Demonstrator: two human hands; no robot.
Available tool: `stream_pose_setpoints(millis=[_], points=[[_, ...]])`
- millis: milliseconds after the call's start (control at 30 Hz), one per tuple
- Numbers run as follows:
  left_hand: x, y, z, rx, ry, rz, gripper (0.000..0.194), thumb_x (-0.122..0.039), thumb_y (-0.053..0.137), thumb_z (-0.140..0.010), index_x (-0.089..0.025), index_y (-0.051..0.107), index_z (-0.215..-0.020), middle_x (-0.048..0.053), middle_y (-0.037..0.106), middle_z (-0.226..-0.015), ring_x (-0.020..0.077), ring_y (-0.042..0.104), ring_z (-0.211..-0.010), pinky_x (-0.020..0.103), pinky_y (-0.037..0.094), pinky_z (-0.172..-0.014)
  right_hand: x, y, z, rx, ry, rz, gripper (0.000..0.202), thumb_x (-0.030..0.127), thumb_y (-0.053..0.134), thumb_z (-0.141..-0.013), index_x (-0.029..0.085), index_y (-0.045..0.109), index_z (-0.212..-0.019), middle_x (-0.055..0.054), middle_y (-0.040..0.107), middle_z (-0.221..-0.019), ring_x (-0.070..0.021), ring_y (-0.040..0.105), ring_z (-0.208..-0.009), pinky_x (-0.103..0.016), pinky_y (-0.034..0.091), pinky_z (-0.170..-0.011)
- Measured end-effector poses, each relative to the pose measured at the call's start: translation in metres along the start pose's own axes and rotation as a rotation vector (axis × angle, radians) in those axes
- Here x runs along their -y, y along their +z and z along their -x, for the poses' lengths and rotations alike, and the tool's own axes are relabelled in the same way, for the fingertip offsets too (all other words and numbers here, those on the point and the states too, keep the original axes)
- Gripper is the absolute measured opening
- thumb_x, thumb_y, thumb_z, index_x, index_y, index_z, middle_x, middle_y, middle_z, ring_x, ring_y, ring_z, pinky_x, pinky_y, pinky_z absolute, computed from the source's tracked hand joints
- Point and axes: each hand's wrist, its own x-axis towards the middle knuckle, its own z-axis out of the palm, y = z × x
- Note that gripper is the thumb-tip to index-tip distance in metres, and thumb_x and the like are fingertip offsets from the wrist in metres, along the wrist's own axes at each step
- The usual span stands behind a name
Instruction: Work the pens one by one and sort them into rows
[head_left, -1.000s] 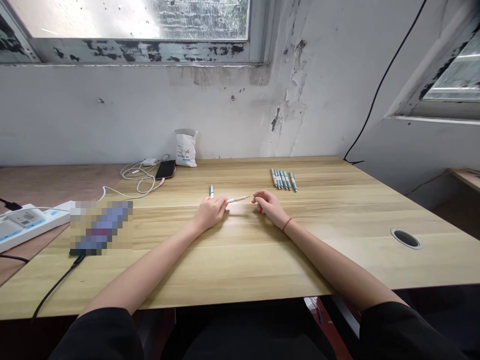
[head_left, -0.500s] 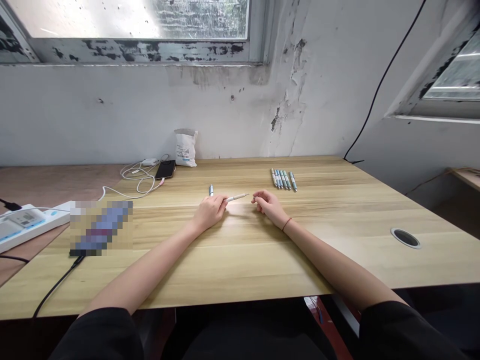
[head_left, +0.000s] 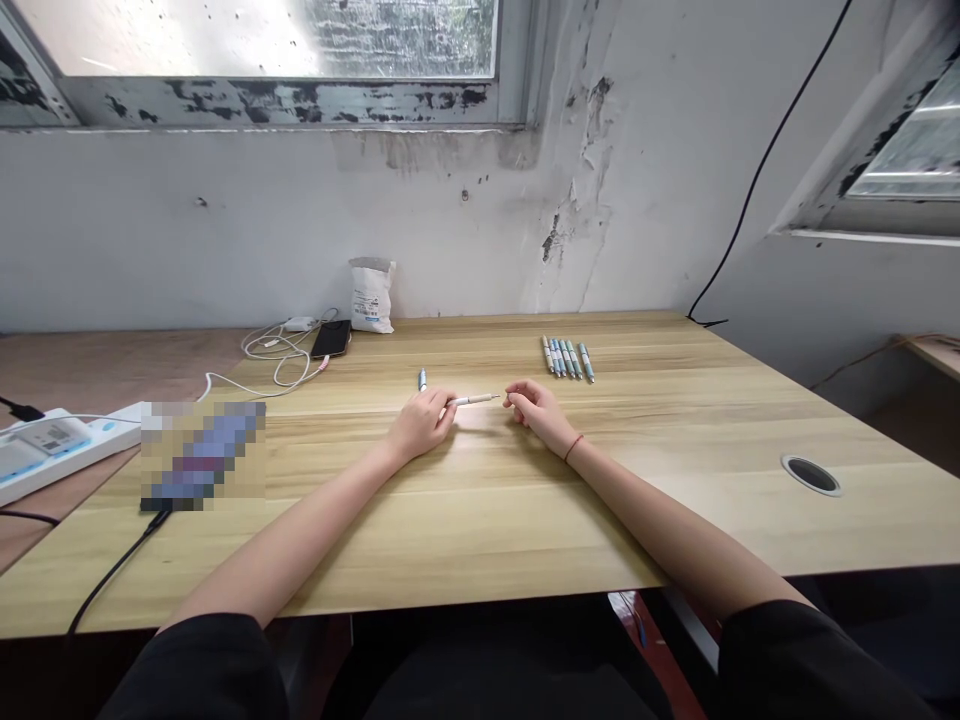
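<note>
At far left, a white power strip (head_left: 124, 428) carries a white adapter (head_left: 56, 437) whose label is too small to read. Beside it on the wooden desk (head_left: 480, 520) lies a device (head_left: 202, 460) blurred into coloured squares. Further right is a dark phone (head_left: 331, 339), then a white packet (head_left: 372, 296) standing against the wall, its dark print and blue patch illegible and its contents hidden. The left hand (head_left: 424, 422) is closed on a white-and-beige pen (head_left: 475, 399), held just above the desk with its thin tip pointing right; a blue pen (head_left: 422, 379) lies right behind that hand. Near the tip, the right hand (head_left: 536, 408) is narrow, thumb and fingertips close together; whether they pinch something small cannot be told. Behind it lies a row of pens (head_left: 567, 360), their markings unreadable, and at right a round, pale-rimmed hole (head_left: 812, 476) opens in the desk.
</note>
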Motion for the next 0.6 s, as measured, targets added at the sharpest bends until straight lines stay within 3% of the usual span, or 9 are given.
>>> stream_pose_setpoints(millis=[367, 600], points=[[-0.0008, -0.0002, 0.0004, 0.001, -0.005, -0.009, 0.016, -0.025, 0.04, -0.089, -0.018, 0.052, -0.097, 0.005, 0.06, -0.091, 0.0177, 0.056, -0.085, 0.03, 0.044, -0.078, -0.0029, -0.001, 0.0003, -0.001, -0.033, -0.015, 0.018, 0.031, 0.054, -0.073, 0.017, 0.054, -0.085, 0.0, 0.061, -0.072, -0.0066, 0.045, -0.049, -0.019, 0.036, -0.044], [-0.0008, 0.0001, 0.0005, -0.007, -0.002, -0.013, 0.016, -0.025, 0.04, -0.089, -0.019, 0.053, -0.097, 0.006, 0.061, -0.092, 0.0179, 0.057, -0.086, 0.03, 0.044, -0.078, 0.0017, 0.0005, 0.0029, 0.057, -0.072, -0.009, 0.025, 0.039, 0.057, -0.074, 0.017, 0.054, -0.086, -0.003, 0.063, -0.076, -0.0082, 0.048, -0.05, -0.022, 0.039, -0.047]])
